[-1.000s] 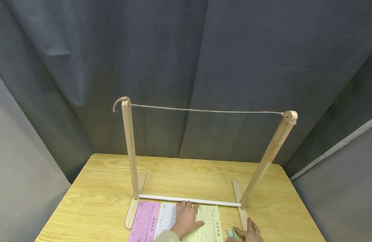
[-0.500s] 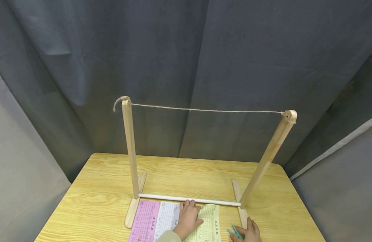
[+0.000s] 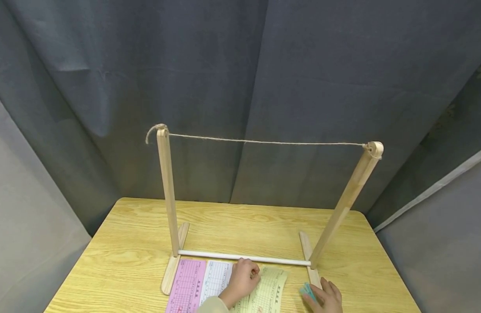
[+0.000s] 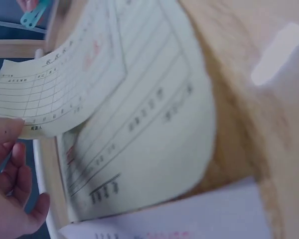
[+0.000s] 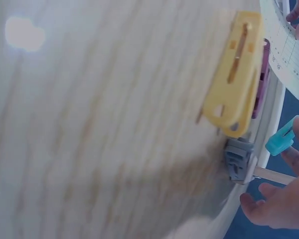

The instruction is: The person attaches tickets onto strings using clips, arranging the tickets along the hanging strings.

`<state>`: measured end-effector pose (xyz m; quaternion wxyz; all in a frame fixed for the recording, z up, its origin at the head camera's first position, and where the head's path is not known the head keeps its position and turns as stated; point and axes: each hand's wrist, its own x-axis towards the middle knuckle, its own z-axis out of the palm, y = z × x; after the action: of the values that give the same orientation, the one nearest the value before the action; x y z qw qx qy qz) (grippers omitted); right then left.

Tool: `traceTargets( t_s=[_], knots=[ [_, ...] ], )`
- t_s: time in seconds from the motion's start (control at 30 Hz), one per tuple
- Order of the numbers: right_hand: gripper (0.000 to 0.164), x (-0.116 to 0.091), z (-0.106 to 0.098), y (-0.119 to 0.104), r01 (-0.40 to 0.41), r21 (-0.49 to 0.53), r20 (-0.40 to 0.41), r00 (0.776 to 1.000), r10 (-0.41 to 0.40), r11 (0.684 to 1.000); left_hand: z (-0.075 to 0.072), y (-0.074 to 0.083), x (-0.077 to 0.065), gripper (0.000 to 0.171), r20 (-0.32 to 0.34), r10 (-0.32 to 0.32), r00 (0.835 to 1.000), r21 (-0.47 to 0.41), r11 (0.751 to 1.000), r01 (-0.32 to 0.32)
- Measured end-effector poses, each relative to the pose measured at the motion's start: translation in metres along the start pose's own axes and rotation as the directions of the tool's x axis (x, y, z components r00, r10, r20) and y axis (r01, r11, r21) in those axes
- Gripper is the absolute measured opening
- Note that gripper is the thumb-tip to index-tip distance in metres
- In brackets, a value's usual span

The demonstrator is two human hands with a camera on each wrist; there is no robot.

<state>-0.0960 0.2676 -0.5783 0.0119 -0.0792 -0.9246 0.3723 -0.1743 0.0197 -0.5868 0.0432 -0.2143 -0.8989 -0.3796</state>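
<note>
My left hand (image 3: 242,278) pinches the edge of a pale yellow printed form (image 3: 271,287); the left wrist view shows this sheet (image 4: 45,92) curling up, over another yellow form (image 4: 154,144) beneath it. A white form (image 3: 215,278) and a pink form (image 3: 187,284) lie to the left, partly cut off by the head view's bottom edge. Near the foot of the right post, my right hand (image 3: 329,299) holds a teal clothespin (image 5: 279,143) between thumb and fingers.
A wooden stand with a left post (image 3: 168,191), a right post (image 3: 348,200) and a white crossbar (image 3: 244,258) carries a twine line (image 3: 264,142) at the top. Yellow (image 5: 236,69), purple (image 5: 261,79) and grey clothespins (image 5: 239,160) lie on the wooden table (image 3: 240,221).
My left hand has gone from resting flat on the forms to pinching the yellow one, whose edge has lifted and turned. The right hand has raised the teal clothespin slightly.
</note>
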Motion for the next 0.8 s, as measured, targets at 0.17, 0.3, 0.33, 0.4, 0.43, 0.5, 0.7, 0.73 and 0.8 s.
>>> traceTargets(
  t_s=[0.17, 0.3, 0.33, 0.4, 0.43, 0.5, 0.7, 0.73, 0.8],
  knots=[
    [0.045, 0.0, -0.005, -0.008, 0.054, -0.003, -0.026, 0.998, -0.054, 0.999, -0.013, 0.006, -0.001, 0.006, 0.041, -0.032, 0.999, -0.172, 0.984, 0.038],
    [0.045, -0.002, -0.008, -0.015, 0.022, 0.106, -0.054, 0.998, -0.016, 0.994, -0.022, 0.011, -0.004, 0.006, 0.073, -0.041, 0.996, -0.291, 0.955, 0.061],
    [0.045, -0.002, -0.009, -0.017, -0.003, 0.145, -0.063, 0.998, 0.012, 0.989, -0.025, 0.013, -0.004, 0.006, 0.077, -0.042, 0.996, -0.315, 0.947, 0.064],
    [0.045, -0.002, -0.011, -0.023, -0.049, 0.216, -0.086, 0.994, 0.069, 0.975, -0.029, 0.015, -0.005, 0.005, 0.074, -0.024, 0.997, -0.358, 0.932, 0.049],
    [0.045, -0.002, -0.011, -0.025, -0.055, 0.24, -0.101, 0.992, 0.082, 0.969, -0.031, 0.016, -0.005, 0.005, 0.071, -0.009, 0.997, -0.376, 0.926, 0.035],
    [0.04, -0.002, -0.012, -0.03, -0.052, 0.258, -0.137, 0.986, 0.09, 0.965, -0.035, 0.017, -0.006, 0.004, 0.063, 0.01, 0.998, -0.407, 0.913, 0.017],
    [0.039, 0.0, -0.016, -0.042, -0.006, 0.392, -0.183, 0.979, 0.084, 0.92, -0.047, 0.021, -0.006, 0.004, 0.054, 0.035, 0.998, -0.458, 0.889, -0.007],
    [0.04, 0.0, -0.017, -0.044, -0.005, 0.416, -0.178, 0.98, 0.086, 0.909, -0.05, 0.022, -0.006, 0.004, 0.054, 0.037, 0.998, -0.458, 0.889, -0.008],
    [0.043, 0.0, -0.02, -0.047, -0.017, 0.458, -0.16, 0.982, 0.101, 0.889, -0.054, 0.024, -0.007, 0.004, 0.055, 0.038, 0.998, -0.455, 0.89, -0.009]
  ],
)
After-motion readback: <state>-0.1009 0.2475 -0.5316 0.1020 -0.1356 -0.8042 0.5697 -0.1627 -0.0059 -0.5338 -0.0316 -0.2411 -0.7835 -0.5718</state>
